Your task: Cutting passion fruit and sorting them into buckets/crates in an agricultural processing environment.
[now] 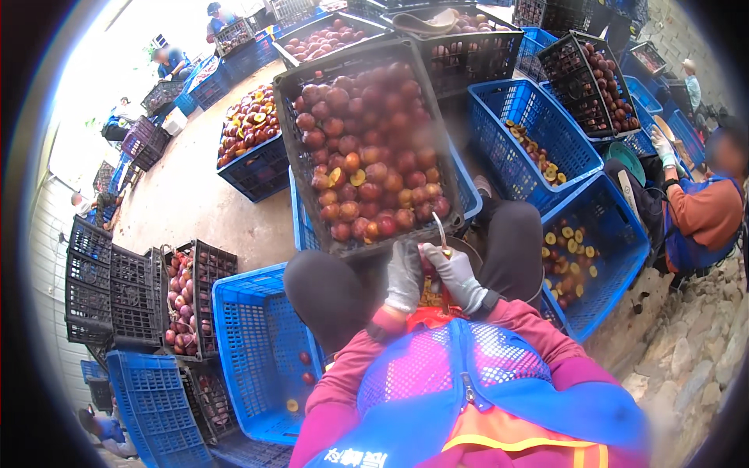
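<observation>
Both my hands wear pale grey work gloves and meet over my lap. My left hand (404, 277) is closed against a dark red plum (427, 265), mostly hidden between the gloves. My right hand (456, 282) grips a small knife; its thin curved blade (439, 229) points up and away from me. Just beyond my hands, a black crate (292, 140) heaped with red plums (367, 156) rests tilted on a blue crate (300, 214). A few cut plums with yellow flesh lie among the whole ones. Below my hands, a container between my legs is partly hidden.
To my left stands a blue crate (261, 292) with a few plums. On the right, blue crates (616, 292) hold cut halves. A co-worker (702, 207) sits at the right. Black crates (109, 281) are stacked at far left. More people and crates fill the background.
</observation>
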{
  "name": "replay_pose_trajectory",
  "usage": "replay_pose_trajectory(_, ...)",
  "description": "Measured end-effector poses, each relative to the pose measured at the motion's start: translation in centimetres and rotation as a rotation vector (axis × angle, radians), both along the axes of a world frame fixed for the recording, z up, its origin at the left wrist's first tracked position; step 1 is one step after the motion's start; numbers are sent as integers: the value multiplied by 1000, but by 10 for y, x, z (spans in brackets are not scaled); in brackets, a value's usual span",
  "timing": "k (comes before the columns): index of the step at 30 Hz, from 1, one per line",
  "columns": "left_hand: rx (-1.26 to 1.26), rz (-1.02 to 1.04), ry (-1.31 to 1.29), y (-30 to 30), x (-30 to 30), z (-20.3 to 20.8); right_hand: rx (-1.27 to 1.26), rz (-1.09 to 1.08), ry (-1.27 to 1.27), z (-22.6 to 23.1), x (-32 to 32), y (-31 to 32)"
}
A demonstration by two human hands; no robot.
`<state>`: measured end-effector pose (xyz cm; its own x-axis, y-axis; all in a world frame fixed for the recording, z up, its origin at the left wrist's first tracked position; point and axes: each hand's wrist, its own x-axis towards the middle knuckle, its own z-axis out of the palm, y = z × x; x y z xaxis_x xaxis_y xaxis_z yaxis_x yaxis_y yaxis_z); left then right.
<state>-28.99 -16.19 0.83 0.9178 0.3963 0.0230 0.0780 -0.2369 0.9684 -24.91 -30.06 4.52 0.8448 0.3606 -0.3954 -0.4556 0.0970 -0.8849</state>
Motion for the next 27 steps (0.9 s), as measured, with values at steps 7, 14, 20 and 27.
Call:
replay_pose_trajectory(7, -138, -6, -116, 7, 22, -33, -93, -108, -362, -8, 9, 17)
replay_pose_trajectory(14, -904, 62, 396, 17, 17, 61, -431, -24, -815, 13, 33, 26)
replay_pose_trajectory(20, -584, -287, 120, 49, 7, 46, -469, 106, -978, 22, 47, 43)
replay_pose_trajectory(27, -1055, -186, 329, 73, 37, 25, -506, 344, -967, 14, 91, 51)
